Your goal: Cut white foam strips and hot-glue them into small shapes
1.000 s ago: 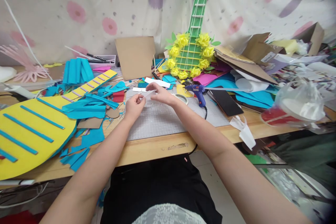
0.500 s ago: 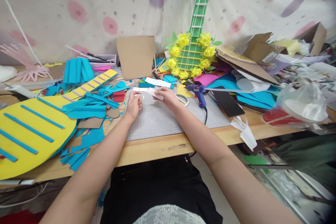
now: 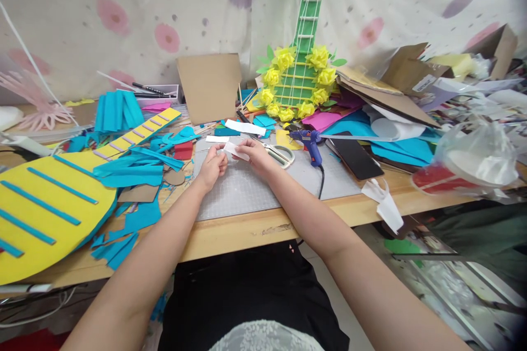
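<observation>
We see a small, flat, smooth white strip of paper-like material (image 3: 234,150) over the back left part of a grey, finely gridded cutting mat (image 3: 239,194), near the front edge of the pale wooden desk (image 3: 230,238). The strip bridges our hands: its left end meets the fingertips of the left hand (image 3: 212,168), its right end those of the right hand (image 3: 256,157). Both grips are narrow, pinching the strip (the left fingers curl inward). Scissors with rounded white handles (image 3: 284,163) lie just beside the right hand.
</observation>
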Demonstrator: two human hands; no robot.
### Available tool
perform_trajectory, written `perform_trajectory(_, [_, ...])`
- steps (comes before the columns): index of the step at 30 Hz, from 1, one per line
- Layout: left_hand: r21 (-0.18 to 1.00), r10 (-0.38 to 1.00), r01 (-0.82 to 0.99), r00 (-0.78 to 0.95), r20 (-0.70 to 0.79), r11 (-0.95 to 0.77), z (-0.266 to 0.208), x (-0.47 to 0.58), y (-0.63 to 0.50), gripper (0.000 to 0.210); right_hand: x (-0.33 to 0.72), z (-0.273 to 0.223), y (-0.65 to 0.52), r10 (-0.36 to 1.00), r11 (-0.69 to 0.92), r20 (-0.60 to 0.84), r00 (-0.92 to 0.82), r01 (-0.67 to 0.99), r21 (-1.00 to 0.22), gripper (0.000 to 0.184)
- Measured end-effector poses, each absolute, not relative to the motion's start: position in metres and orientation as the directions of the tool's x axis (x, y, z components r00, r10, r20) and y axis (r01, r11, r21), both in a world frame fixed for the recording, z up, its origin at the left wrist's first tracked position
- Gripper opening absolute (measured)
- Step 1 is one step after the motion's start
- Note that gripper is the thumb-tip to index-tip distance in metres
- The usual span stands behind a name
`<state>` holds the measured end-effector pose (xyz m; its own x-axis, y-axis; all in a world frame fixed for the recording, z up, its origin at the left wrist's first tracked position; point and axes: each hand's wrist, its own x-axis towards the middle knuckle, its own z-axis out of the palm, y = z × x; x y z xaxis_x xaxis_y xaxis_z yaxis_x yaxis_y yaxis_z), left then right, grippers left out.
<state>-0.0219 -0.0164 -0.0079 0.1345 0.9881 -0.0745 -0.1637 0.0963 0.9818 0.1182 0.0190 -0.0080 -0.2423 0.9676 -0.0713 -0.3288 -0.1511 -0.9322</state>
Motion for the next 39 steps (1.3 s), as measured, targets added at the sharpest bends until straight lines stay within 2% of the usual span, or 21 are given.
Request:
perform_trajectory(33, [0.988,0.989,-0.137,0.14,-0.049,0.068,-0.0036,-0.0208,-0.0196,0.021,0.1211,-0.0093,0.0205,0.972,-0.147,-0.071,-0.225,-0.339,-0.929,0.022])
perform_trajectory(39, [0.998,0.995,-0.063,0.096,-0.01,0.017,-0.0083,-0.0185,-0.0182,0.019,0.1223,-0.0049,0.0194,0.967,-0.131,-0.046,-0.25,-0.336,-0.933,0.026])
